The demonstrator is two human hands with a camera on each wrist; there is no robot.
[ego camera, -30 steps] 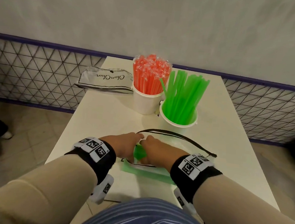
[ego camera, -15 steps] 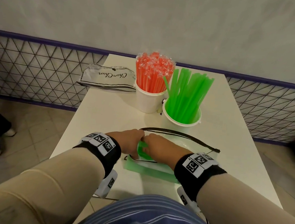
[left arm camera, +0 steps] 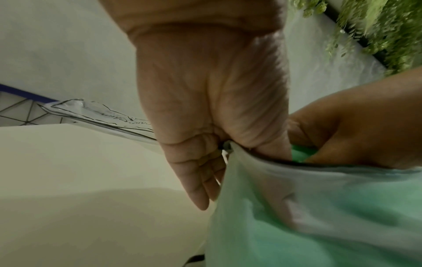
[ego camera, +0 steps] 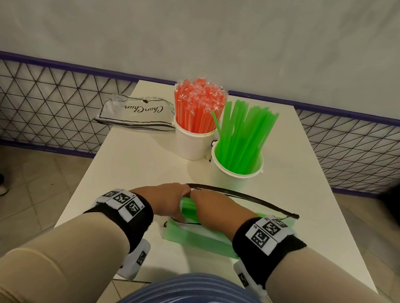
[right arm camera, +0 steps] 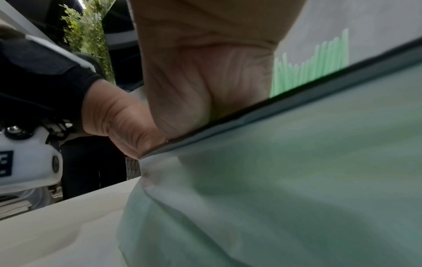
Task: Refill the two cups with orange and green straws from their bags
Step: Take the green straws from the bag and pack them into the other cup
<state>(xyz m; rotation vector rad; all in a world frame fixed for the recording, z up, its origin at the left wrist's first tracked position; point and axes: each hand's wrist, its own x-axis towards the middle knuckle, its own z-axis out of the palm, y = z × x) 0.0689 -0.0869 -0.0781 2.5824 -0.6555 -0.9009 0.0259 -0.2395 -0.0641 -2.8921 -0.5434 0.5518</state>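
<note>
My left hand's fingers (left arm camera: 200,180) are curling around the near corner of the clear bag (ego camera: 201,237) of green straws, pinching its dark zip edge, which the left wrist view is showing plainly while the head view is giving me only the back of the left hand (ego camera: 166,200). My right hand (ego camera: 215,211) is reaching into the bag's mouth just beside the left one, the two touching at the knuckles, and its fingers are hidden inside; from the left wrist view they seem to be closing on a green bundle (ego camera: 188,207), but I cannot tell how firmly. The right wrist view is showing me only the heel of that hand pressed against the dark rim, with blurred green plastic filling the lower right of the picture. The bag is lying flat on the near part of the white bench (ego camera: 130,169), its black zip strip arching toward the right. Only the head view is taking in what stands beyond: a white cup (ego camera: 234,175) packed with green straws (ego camera: 243,135) just behind the bag, and touching it on the left a second white cup (ego camera: 192,143) full of orange straws (ego camera: 197,105) in clear wrappers. A flattened clear bag (ego camera: 137,114) with script lettering is lying at the far left of the bench, beside the orange cup; the lettering is too small to read with certainty.
</note>
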